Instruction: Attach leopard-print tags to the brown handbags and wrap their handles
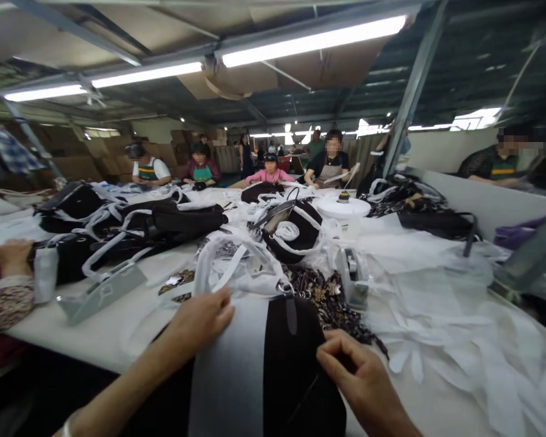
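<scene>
A black handbag (295, 358) stands in front of me, with a broad white wrapping sheet (230, 370) lying down its face. Its handles (204, 261) are wrapped in white and rise above the top, next to a metal ring with a dark hanging tab (292, 314). My left hand (204, 318) is closed with curled fingers at the upper edge of the white sheet. At the bag's right edge, my right hand (357, 370) pinches the black side between thumb and forefinger. A bunch of dark chains and gold pieces (321, 291) lies just behind the bag.
Tape dispensers (102, 294) stand left and right. Other black bags (295, 227) with wrapped handles cover the table's far side. White strips (486, 358) spread at right. A co-worker's hand (13, 258) touches a bag at far left. Several people sit across the table.
</scene>
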`<state>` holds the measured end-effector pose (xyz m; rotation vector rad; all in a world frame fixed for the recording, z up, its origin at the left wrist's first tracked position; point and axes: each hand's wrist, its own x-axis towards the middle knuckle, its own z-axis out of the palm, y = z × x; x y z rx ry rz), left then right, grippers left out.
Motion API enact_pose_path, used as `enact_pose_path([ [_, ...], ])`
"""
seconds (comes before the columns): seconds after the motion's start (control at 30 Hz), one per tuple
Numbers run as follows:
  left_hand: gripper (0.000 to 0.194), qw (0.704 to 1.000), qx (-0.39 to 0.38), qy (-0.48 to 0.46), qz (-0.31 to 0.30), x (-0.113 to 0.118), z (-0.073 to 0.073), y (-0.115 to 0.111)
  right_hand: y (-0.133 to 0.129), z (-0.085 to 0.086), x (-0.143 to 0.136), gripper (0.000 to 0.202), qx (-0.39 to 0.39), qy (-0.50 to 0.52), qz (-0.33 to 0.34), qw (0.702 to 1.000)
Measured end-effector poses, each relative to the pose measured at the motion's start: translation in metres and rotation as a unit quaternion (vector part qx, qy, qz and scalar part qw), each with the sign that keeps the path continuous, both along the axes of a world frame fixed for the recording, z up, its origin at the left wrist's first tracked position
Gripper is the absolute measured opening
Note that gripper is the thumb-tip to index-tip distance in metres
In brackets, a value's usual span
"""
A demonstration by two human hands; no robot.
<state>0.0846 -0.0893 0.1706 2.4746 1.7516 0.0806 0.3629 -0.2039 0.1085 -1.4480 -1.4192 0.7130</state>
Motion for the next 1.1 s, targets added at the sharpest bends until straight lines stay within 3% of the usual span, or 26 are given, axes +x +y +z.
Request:
enact_pose_path([
  [0.1, 0.023, 0.994, 0.016, 0.094, -0.044, 0.01, -0.039, -0.022, -0.014, -0.04, -0.002, 0.026, -0.014, -0.03, 0.008, 0.999],
  [0.17, 0.024, 0.99, 0.064, 0.081, -0.095, 0.019, -0.043, -0.029, -0.018, -0.048, -0.001, 0.023, 0.013, -0.059, 0.018, 0.998],
  [0.27, 0.021, 0.983, 0.034, 0.009, -0.18, 0.04, -0.031, -0.028, -0.021, -0.044, 0.0, 0.017, 0.082, -0.104, 0.038, 0.991],
  [0.37, 0.019, 0.975, -0.009, -0.046, -0.215, 0.063, -0.026, -0.021, -0.029, -0.04, -0.003, 0.011, 0.127, -0.131, 0.073, 0.98],
  [0.6, 0.023, 0.976, -0.035, -0.102, -0.191, 0.083, -0.057, -0.008, -0.043, -0.052, -0.002, 0.009, 0.114, -0.111, 0.073, 0.985],
  [0.7, 0.028, 0.973, -0.068, -0.147, -0.164, 0.083, -0.069, -0.007, -0.033, -0.041, 0.009, 0.01, 0.048, -0.068, 0.078, 0.993],
  [0.77, 0.03, 0.959, -0.11, -0.208, -0.157, 0.083, -0.074, -0.005, -0.02, -0.026, 0.018, 0.018, -0.017, 0.012, 0.044, 0.999],
  [0.83, 0.03, 0.929, -0.17, -0.295, -0.147, 0.08, -0.075, -0.001, -0.005, -0.007, 0.025, 0.026, -0.068, 0.146, 0.009, 0.987],
  [0.93, 0.033, 0.849, -0.288, -0.424, -0.129, 0.075, -0.077, 0.007, 0.017, 0.019, 0.031, 0.033, -0.121, 0.326, 0.012, 0.937],
  [1.0, 0.038, 0.785, -0.359, -0.491, -0.116, 0.072, -0.08, 0.011, 0.029, 0.032, 0.031, 0.034, -0.146, 0.349, 0.038, 0.925],
  [1.1, 0.048, 0.701, -0.433, -0.559, -0.089, 0.07, -0.086, 0.014, 0.043, 0.042, 0.027, 0.034, -0.181, 0.258, 0.088, 0.945],
])
